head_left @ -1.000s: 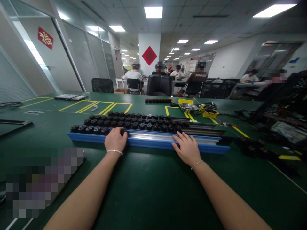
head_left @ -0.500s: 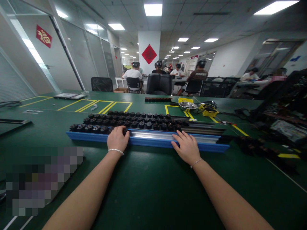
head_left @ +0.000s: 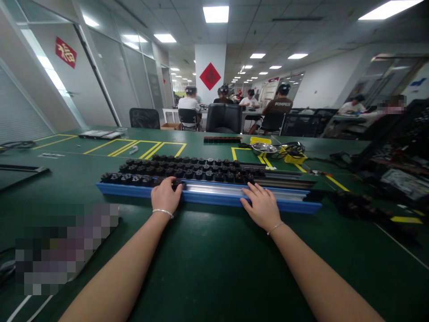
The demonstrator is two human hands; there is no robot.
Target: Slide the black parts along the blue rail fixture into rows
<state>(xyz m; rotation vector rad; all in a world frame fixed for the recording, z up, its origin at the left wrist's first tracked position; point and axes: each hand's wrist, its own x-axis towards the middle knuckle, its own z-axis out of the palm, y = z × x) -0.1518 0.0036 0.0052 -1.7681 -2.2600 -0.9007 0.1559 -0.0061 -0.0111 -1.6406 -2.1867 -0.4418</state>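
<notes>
A long blue rail with a silver inner channel lies across the table in front of me. Several black socket-like modules sit in its left part. My left hand is closed around the end module of that row, its thumb on the near side; the fingers partly hide the piece. Over the right part of the rail rests my right hand, fingers stretched out and touching the channel and rim, holding nothing. More rows of black modules stand on rails just behind the blue one.
The green table carries yellow tape outlines. A metal bowl and yellow trays with cables are at the far right. Another module strip lies farther back. A blurred-out flat object is at left. People sit at tables beyond.
The view has shifted slightly, so everything appears a little farther right. Both hands keep their places on the blue rail.
</notes>
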